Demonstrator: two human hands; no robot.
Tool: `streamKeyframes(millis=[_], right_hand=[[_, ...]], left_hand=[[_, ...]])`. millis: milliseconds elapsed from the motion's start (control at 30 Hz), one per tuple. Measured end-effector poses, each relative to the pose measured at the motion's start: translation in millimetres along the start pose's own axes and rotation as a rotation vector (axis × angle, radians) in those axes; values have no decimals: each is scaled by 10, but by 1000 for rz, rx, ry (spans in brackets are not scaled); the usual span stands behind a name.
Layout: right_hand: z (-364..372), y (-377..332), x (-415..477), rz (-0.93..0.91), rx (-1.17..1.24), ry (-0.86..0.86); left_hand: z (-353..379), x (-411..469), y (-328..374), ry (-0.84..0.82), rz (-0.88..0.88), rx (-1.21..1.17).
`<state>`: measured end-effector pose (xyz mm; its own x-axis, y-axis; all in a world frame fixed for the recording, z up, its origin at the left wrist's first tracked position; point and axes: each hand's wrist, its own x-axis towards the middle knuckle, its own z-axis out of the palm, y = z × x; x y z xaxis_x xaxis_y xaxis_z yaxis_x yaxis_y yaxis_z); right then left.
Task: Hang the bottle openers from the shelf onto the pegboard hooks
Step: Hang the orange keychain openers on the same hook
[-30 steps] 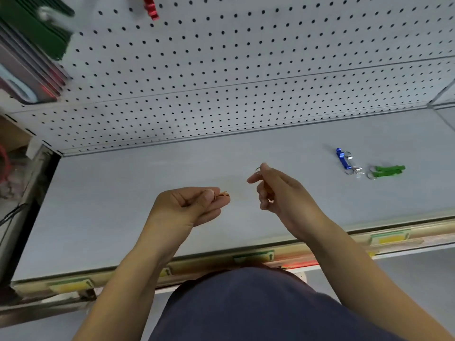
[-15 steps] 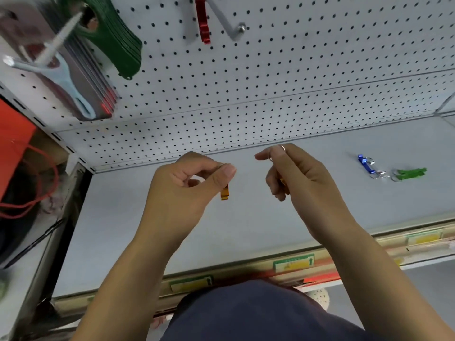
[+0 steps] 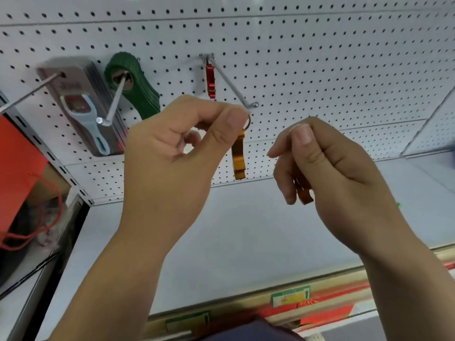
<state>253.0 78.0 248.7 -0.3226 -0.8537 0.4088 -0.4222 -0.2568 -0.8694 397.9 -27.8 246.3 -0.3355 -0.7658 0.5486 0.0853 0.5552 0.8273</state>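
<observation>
Left hand (image 3: 172,153) pinches a hanging orange metal bottle opener (image 3: 238,156) below the pegboard hook (image 3: 231,82); right hand (image 3: 327,166) is curled around another orange opener (image 3: 304,191).

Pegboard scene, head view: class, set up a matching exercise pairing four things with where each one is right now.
Things:
1. red bottle opener
2. orange bottle opener
3. second orange bottle opener
4. green openers

Places:
A. dangling by its ring from the left hand
B. stacked on the pegboard hook second from the left
C. hanging at the back of the long hook
D. tucked in the right hand

Pairs: 1-C, 2-A, 3-D, 4-B
</observation>
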Motion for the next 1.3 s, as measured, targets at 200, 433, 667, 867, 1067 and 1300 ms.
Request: streamKeyframes(millis=[200,433,667,867,1067,1300], right_hand=[[-20,-179,126,-111,8,34],[-19,-186,174,-116,6,82],[-49,-126,235,-85,-35,94],[-40,-117,279,-96,181,138],[107,-102,348,-55,333,119],[215,-35,367,23,353,122]], left_hand=[[121,137,114,-23,24,-83],[247,247,47,-39,-83,-174],[248,297,43,-64,-218,-314],[235,366,-97,14,-177,-136],[177,460,-202,-13,-101,-44],[117,355,-263,24,3,3]])
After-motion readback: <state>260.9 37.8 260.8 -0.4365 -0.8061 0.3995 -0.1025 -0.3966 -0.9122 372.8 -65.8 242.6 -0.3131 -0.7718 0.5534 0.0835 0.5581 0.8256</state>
